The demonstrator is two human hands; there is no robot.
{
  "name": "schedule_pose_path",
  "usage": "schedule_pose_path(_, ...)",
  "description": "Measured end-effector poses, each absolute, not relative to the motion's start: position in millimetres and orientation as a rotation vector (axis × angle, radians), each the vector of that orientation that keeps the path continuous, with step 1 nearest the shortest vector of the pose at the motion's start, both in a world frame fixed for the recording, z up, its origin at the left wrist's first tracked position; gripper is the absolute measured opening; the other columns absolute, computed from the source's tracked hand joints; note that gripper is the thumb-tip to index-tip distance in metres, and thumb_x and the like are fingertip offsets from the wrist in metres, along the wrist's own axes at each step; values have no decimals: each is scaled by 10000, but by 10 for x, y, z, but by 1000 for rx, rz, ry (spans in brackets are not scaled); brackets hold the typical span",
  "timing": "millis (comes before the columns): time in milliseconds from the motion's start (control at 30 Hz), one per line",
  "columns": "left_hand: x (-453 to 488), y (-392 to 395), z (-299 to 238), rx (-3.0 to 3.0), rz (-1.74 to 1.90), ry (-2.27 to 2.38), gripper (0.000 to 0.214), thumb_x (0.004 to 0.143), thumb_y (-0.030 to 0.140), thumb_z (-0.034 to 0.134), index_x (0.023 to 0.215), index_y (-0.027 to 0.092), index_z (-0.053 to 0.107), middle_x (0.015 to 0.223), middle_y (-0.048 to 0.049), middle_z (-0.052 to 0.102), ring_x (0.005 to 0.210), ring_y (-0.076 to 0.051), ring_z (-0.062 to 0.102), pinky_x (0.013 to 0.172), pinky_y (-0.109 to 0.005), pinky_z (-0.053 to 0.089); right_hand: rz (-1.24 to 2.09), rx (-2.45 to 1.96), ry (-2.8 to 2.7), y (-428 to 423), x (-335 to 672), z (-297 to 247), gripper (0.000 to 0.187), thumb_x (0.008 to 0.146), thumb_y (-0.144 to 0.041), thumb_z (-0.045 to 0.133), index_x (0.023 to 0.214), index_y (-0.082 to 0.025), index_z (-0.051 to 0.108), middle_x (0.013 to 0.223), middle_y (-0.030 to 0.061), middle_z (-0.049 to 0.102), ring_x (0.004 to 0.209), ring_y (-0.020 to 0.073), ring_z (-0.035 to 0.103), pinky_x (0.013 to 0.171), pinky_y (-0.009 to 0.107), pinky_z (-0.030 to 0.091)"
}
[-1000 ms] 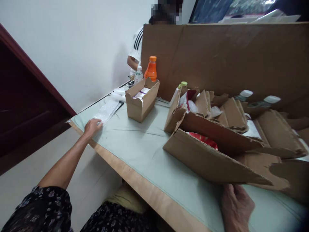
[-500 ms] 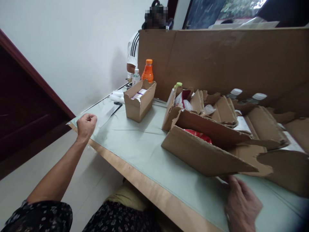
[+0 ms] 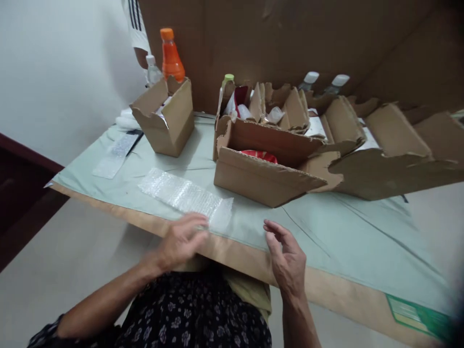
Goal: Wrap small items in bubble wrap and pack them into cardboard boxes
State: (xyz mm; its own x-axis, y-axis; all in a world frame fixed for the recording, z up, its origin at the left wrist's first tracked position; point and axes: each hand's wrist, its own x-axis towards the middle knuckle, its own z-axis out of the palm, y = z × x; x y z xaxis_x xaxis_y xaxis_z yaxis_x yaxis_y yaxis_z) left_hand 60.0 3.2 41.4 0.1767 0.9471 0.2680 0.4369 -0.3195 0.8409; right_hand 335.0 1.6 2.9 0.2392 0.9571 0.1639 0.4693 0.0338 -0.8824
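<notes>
A strip of clear bubble wrap [image 3: 181,191], which looks like a flat sleeve, lies on the pale green table cover in front of me. My left hand [image 3: 184,240] is at its near right end, over the table's front edge. Motion blurs it slightly, but the fingers and thumb are apart, and I cannot tell whether they touch the wrap. To the right, my right hand [image 3: 288,256] hovers by the edge with fingers half bent, thumb apart and nothing in it. Another clear bubble-wrap piece [image 3: 116,153] lies farther left.
A cardboard bin [image 3: 174,123] stands at the back left. A long open cardboard bin [image 3: 268,181] holds something red, with several more bins behind and right of it. An orange bottle [image 3: 171,58] stands before a cardboard partition [image 3: 253,43]. Another person's sleeve [image 3: 136,24] shows beyond.
My left hand has come from the table's left end to the front middle and its fingers have opened. Bubble wrap now lies before me. My right hand has drawn back from the long bin.
</notes>
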Motion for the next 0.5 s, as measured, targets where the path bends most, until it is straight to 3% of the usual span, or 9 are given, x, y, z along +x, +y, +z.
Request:
schedule_pose_path(167,-432,489,426,1883,971,2037,310,899,409,587,1062,187,728,1123,-109,726,969,-262,695,661,-335,589,623,-1532,-1665,128,3203,137,448,934,-497,607,1265,-203,680,1209,126,749,990,257,723,909,446,574)
schedule_pose_path(300,-693,638,165,2090,699,2153,409,861,429,575,1154,178,714,1248,-158,682,1187,-343,634,970,-478,555,758,-1656,-1815,401,2835,228,680,934,-511,595,1511,-164,499,1088,107,776,815,239,721,839,436,577)
schedule_pose_path(367,-658,657,9,2136,552,2199,436,857,413,568,1197,176,704,1320,-184,654,1251,-376,598,1052,-536,498,789,-1668,-1914,520,2651,226,689,934,-431,602,1552,-157,464,1088,111,787,827,248,732,831,418,572)
schedule_pose_path(500,-460,615,-145,2204,523,2226,420,911,399,522,1238,195,690,1381,-181,637,1255,-383,593,1033,-544,489,698,-1574,-2011,570,2654,119,472,920,-198,524,1364,-230,680,1170,88,793,979,258,749,908,414,557)
